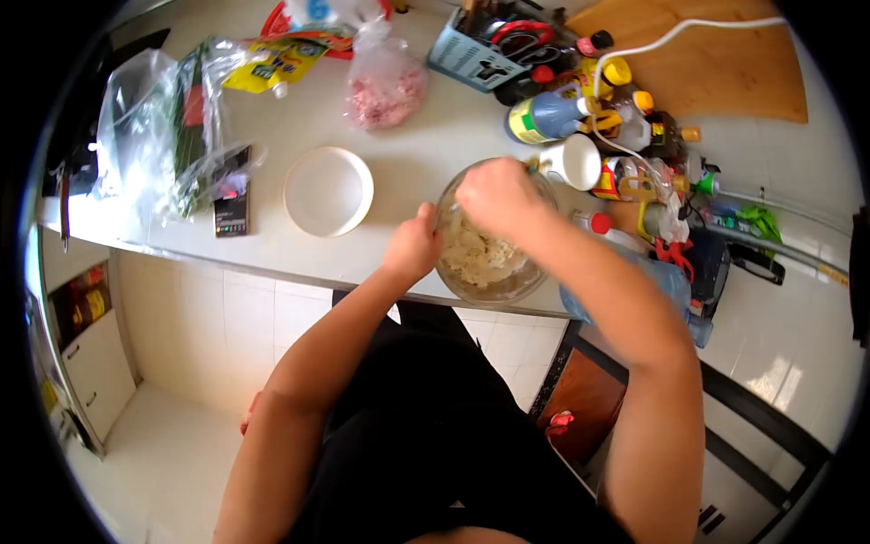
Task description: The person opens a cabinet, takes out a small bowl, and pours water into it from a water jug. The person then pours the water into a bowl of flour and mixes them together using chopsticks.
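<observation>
A clear mixing bowl (494,295) stands near the counter's front edge, with a pale, crumbly flour mixture (480,257) inside. My left hand (415,245) holds the bowl's left side, its thumb up by the rim. Over the far part of the bowl, my right hand (498,194) is closed in a fist. Whatever it grips is hidden by the fingers. To the left of the bowl sits an empty-looking white bowl (328,192). A white mug (575,162) stands close to the right hand, just beyond the mixing bowl's rim.
Sauce bottles (548,118) crowd the right side, with a large blue-tinted water jug (657,286) near the front. At the back are a utensil box (471,56) and a bag of pink minced meat (385,95). Bagged greens (186,127) and a phone-like dark object (232,210) lie left.
</observation>
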Available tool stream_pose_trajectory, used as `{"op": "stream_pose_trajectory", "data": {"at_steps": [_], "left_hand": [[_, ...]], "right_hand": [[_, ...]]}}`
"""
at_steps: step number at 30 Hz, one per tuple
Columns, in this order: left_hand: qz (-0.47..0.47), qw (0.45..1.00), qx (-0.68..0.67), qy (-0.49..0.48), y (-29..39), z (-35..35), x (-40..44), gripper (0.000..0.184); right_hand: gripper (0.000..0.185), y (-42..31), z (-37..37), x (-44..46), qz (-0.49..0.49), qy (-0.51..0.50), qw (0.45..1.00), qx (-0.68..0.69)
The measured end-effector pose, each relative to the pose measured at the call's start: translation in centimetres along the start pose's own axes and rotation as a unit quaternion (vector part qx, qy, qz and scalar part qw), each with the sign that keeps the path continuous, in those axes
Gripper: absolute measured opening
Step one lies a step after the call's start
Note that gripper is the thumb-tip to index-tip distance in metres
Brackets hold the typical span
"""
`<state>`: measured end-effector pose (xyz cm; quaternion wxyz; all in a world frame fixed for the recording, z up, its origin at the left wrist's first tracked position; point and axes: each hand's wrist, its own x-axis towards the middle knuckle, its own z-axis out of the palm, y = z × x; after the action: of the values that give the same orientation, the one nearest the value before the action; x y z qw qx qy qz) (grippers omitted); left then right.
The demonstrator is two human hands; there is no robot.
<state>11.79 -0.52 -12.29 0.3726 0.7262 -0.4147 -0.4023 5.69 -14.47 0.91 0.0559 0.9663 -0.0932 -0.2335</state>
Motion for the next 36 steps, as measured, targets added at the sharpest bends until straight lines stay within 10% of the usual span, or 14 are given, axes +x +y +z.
{"op": "stream_pose_trajectory", "data": {"at_steps": [11, 22, 26, 36], "left_hand": [[-0.01, 1.0, 0.0, -0.022, 0.0, 0.1, -0.1, 0.024], [-0.012, 0.999, -0.04, -0.016, -0.3, 0.2, -0.1, 0.021], [-0.034, 0.998, -0.061, 0.0, -0.1, 0.4, -0.4, 0.018], [-0.05, 0.994, -0.07, 0.063, -0.1, 2.2, -0.7, 0.017]], "right_hand": [[0.013, 10.1, 5.3, -4.7, 0.26, -0.007, 0.965, -0.047], [0.011, 4.1, 3.7, 0.0, 0.046, -0.045, 0.998, -0.008], [0.027, 8.3, 8.8, -7.2, 0.305, -0.045, 0.947, 0.096], [0.024, -3.3, 13.0, -16.3, 0.473, 0.009, 0.838, 0.274]]}}
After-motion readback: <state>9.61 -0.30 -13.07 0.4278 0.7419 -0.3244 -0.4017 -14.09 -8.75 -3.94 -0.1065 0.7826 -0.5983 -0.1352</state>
